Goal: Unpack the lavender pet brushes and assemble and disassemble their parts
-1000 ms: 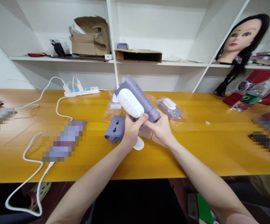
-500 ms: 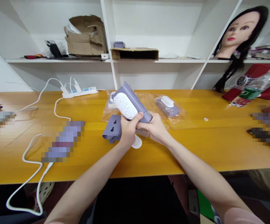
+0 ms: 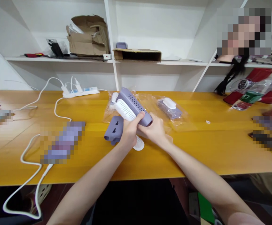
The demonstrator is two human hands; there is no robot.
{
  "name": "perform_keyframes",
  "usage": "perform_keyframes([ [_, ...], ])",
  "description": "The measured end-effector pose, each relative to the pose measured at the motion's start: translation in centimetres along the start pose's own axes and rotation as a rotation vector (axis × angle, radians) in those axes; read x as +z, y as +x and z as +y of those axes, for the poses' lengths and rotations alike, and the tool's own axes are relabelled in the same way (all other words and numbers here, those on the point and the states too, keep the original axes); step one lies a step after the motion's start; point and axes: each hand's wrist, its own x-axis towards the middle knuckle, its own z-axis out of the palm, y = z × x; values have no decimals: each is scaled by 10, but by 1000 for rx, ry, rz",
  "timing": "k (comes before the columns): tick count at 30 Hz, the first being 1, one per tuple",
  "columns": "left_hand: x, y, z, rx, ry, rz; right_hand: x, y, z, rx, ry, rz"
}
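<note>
A grey-purple plastic holder (image 3: pixel 137 103) with rows of small holes is held above the table, tilted up to the left. Against its side lies a white oval piece (image 3: pixel 124 109) with ridges. My left hand (image 3: pixel 130 130) is closed around the white piece and the holder's side, thumb across the holder. Gripping the holder's lower right end is my right hand (image 3: pixel 155 127). Under my left hand, a white oval disc (image 3: pixel 139 144) lies partly hidden on the table. A second grey-purple part (image 3: pixel 115 128) with two keyhole slots rests just left of it.
Clear plastic wrapping (image 3: pixel 145 97) lies behind my hands, and a packed purple-and-white set (image 3: pixel 170 107) sits to the right. At left are a charging phone (image 3: pixel 65 140) and a power strip (image 3: pixel 86 91). A plastic bottle (image 3: pixel 249 97) stands at the back right.
Both hands have turned the holder and white piece, showing more of the holder's perforated face and the white piece's ridges edge-on. The camera view has shifted slightly.
</note>
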Motion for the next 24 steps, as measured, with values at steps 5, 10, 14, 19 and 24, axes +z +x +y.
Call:
perform_keyframes([
  [5, -8, 4, 7, 65, -23, -121, 1, 5, 3, 70, 428, -69],
  [10, -9, 2, 4, 74, -13, -353, -3, 6, 3, 231, 799, -111],
  [14, -10, 3, -1, 68, 25, -363, -9, 7, 1, 193, 808, -230],
  [19, -13, 6, -2, 119, 91, -248, -10, 7, 1, 169, 806, -333],
  [24, -16, 9, -3, 142, 93, -236, -8, 6, 4, 218, 828, -395],
])
